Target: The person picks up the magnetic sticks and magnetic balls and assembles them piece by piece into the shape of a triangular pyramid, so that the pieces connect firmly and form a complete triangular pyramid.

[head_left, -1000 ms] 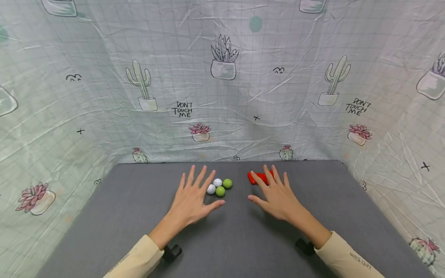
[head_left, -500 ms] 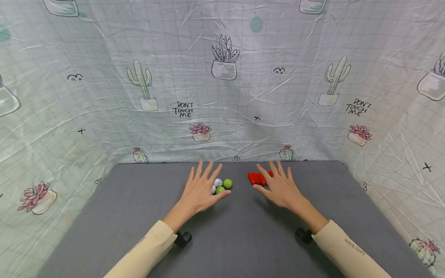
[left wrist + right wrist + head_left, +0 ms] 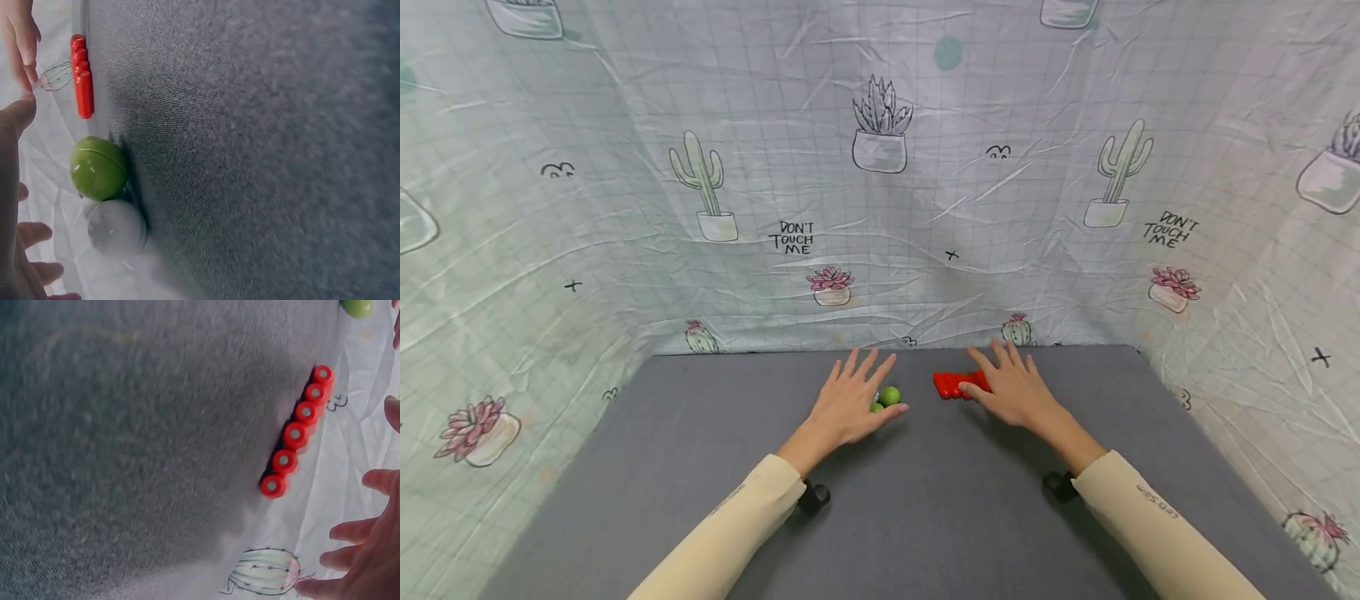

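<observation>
My left hand (image 3: 844, 408) hovers with spread fingers over a small cluster of balls and hides part of it in the head view. A green ball (image 3: 99, 169) with a seam line and a white ball (image 3: 117, 229) show side by side in the left wrist view. My right hand (image 3: 1021, 395), fingers also spread, is above the right end of a row of short red cylinders (image 3: 947, 385). In the right wrist view several of these cylinders (image 3: 295, 435) lie against one another, their round ends showing pale centres. Both hands hold nothing.
A dark grey table (image 3: 700, 467) carries the balls and cylinders near its far edge. A pale cloth (image 3: 737, 292) printed with cacti hangs behind and along both sides. A black strap mount (image 3: 814, 498) sits on the left wrist, another (image 3: 1060, 487) on the right.
My left hand has moved right and slightly forward, now covering most of the balls. My right hand has shifted right and forward, uncovering more of the red row. Balls and cylinders have stayed put.
</observation>
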{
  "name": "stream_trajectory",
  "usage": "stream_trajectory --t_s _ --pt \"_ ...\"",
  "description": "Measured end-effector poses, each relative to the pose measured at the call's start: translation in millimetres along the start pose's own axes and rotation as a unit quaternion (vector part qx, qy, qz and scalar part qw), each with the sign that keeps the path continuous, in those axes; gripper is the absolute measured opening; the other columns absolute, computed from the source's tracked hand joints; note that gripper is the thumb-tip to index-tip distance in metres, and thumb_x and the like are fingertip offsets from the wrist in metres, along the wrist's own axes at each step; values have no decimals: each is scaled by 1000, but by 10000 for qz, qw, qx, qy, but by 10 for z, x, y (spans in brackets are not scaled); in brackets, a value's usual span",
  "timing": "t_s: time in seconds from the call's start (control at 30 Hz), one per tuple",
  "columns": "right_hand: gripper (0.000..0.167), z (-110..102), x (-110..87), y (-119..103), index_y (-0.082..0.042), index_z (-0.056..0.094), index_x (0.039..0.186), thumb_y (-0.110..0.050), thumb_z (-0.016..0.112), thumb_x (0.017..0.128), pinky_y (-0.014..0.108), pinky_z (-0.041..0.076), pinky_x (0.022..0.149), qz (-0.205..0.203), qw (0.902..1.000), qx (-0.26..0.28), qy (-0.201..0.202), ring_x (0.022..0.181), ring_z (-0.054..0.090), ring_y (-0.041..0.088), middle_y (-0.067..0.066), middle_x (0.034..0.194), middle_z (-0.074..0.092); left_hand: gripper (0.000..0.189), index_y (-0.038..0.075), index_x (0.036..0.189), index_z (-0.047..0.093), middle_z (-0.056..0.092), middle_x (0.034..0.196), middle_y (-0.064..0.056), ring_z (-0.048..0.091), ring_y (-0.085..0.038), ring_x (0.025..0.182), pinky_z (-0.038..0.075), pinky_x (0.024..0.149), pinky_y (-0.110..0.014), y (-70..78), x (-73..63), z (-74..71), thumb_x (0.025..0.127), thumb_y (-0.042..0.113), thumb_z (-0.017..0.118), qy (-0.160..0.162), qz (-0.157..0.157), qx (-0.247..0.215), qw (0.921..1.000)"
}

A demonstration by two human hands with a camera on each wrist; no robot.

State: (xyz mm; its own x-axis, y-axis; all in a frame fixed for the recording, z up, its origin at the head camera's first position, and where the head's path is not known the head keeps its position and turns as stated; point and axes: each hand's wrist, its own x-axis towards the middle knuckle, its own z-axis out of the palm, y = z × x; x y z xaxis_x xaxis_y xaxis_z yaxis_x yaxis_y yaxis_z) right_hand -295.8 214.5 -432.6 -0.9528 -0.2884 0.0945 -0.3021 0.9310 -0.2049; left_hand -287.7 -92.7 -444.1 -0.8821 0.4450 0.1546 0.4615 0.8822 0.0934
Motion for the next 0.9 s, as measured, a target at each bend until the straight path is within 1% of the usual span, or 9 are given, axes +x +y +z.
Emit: stream_trajectory --t_s 0.13,0.2,0.33,0.4,0.5,0.6,0.7,0.83,0.9 --pt "74 1 39 51 -18 30 164 -58 49 104 76 21 117 -16 9998 170 -49 154 16 56 31 167 22 87 28 166 20 26 171 -12 24 -41 158 26 125 -59 3 75 25 97 76 44 -90 149 -220 9996" --pt "72 6 58 78 -16 30 164 -54 50 105 77 26 114 -30 9995 306 -49 153 19 56 32 166 23 87 25 166 21 29 170 -14 29 -40 156 31 123 -57 2 114 45 98 71 49 -87 243 -413 9988" --pt "69 18 86 134 -12 30 163 -46 51 107 75 35 110 -29 9983 577 -64 150 28 56 34 164 26 86 26 166 22 34 167 -12 36 -33 153 40 119 -52 1 195 87 98 64 58 -170 315 -757 9965" --pt "67 20 93 156 -11 30 163 -43 52 107 73 39 107 -38 9975 696 -80 146 35 56 34 162 30 85 26 165 25 38 165 -10 41 -31 150 43 117 -51 -1 227 106 97 61 63 -201 316 -868 9955" --pt "65 21 104 185 -9 31 162 -37 54 107 72 43 103 -46 9964 838 -104 139 45 55 34 158 36 82 23 162 34 45 160 -8 47 -31 145 43 116 -50 -9 261 135 96 55 68 -218 315 -967 9946" --pt "64 25 124 223 -9 34 161 -33 56 106 70 45 101 -29 9956 933 -106 135 49 53 33 156 40 76 18 157 44 52 154 -8 52 -31 139 45 114 -50 -26 278 154 95 50 72 -186 284 -1139 9929" --pt "59 34 153 268 -5 40 157 -27 58 105 67 48 100 -84 9942 1071 -28 129 55 50 33 149 48 69 15 150 51 58 147 -8 57 -29 133 48 110 -48 -43 296 163 94 47 75 -164 206 -1449 9891" --pt "52 47 190 329 2 49 149 -19 60 103 60 51 95 -160 9918 1268 35 115 62 44 32 130 63 60 12 142 58 65 137 -9 63 -27 124 51 105 -47 -56 333 163 93 41 77 -167 160 -1856 9824" --pt "50 51 201 352 4 51 146 -17 61 102 57 53 92 -121 9908 1350 -35 110 64 42 30 123 67 56 11 137 61 68 131 -9 65 -27 119 52 102 -47 -58 357 162 92 40 78 -171 178 -1932 9809"
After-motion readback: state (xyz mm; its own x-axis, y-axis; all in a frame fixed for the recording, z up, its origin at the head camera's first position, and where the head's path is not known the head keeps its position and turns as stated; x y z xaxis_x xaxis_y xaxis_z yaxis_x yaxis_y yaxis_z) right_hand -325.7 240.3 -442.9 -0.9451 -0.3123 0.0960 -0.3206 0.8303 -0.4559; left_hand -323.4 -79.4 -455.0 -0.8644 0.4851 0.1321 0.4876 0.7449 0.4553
